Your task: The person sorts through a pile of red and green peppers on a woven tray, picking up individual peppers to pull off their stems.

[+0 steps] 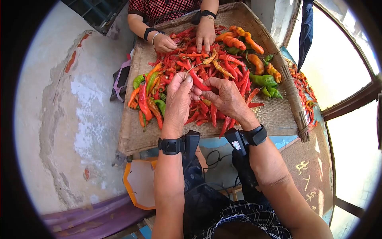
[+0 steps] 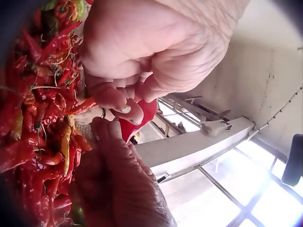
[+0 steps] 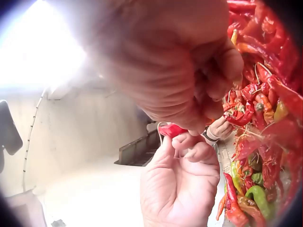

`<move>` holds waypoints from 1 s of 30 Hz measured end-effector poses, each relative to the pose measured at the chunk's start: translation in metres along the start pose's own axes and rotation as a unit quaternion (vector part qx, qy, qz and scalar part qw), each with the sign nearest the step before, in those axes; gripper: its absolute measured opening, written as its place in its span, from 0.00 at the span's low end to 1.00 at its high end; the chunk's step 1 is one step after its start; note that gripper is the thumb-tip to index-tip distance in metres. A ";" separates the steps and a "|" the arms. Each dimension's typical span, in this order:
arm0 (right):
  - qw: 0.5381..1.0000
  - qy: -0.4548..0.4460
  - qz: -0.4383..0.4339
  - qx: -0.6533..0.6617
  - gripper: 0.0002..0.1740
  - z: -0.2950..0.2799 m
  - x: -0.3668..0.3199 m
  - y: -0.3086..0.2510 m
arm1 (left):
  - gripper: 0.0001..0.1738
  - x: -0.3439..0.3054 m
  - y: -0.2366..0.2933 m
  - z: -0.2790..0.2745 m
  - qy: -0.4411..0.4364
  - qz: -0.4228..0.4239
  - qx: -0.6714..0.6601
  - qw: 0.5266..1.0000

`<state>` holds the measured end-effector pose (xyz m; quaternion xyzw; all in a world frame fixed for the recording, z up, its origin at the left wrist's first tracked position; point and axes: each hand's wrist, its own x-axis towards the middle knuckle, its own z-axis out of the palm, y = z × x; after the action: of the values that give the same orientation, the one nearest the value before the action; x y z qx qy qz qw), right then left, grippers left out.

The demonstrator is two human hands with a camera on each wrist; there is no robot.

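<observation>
Above the heap of red peppers [image 1: 234, 79], both hands hold one red pepper [image 1: 195, 79] between them in the head view. The left hand [image 1: 179, 95] pinches its stem end, the thin stem rising by the thumb. Fingers of the right hand [image 1: 229, 99] are curled round its other end. In the left wrist view the red pepper [image 2: 137, 118] shows between the left hand [image 2: 151, 47] and the right hand [image 2: 118, 175]. The right wrist view shows the pepper [image 3: 171, 129] mostly hidden by fingers, its pale stem beside the left thumb.
A woven tray [image 1: 133, 131] carries the heap, with green peppers [image 1: 262, 79] at right and more at left. Across it, another person's hands [image 1: 205, 36] touch peppers. More peppers [image 1: 304, 91] lie beyond the right rim. An orange-edged stool [image 1: 139, 183] stands below the tray.
</observation>
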<state>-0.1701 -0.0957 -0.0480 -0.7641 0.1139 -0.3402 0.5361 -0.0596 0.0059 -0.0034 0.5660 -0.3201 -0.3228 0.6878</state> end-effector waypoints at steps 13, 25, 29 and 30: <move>0.989 0.129 0.058 0.047 0.11 -0.009 0.001 0.000 | 0.05 0.009 0.030 -0.041 -0.084 -0.149 0.302 0.938; 0.997 -0.004 0.071 0.007 0.17 -0.011 -0.005 -0.001 | 0.12 0.009 0.023 -0.020 -0.172 -0.113 0.116 0.972; 0.988 -0.079 0.067 -0.115 0.11 -0.009 -0.006 0.004 | 0.12 0.007 0.023 -0.021 -0.142 -0.036 -0.003 0.989; 0.984 -0.100 0.066 -0.134 0.09 -0.008 -0.006 0.004 | 0.12 0.006 0.025 -0.021 -0.126 -0.008 -0.037 0.991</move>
<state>-0.1789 -0.1005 -0.0521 -0.8499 0.1546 -0.2077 0.4590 -0.0374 0.0168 0.0182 0.4974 -0.3870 -0.4087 0.6601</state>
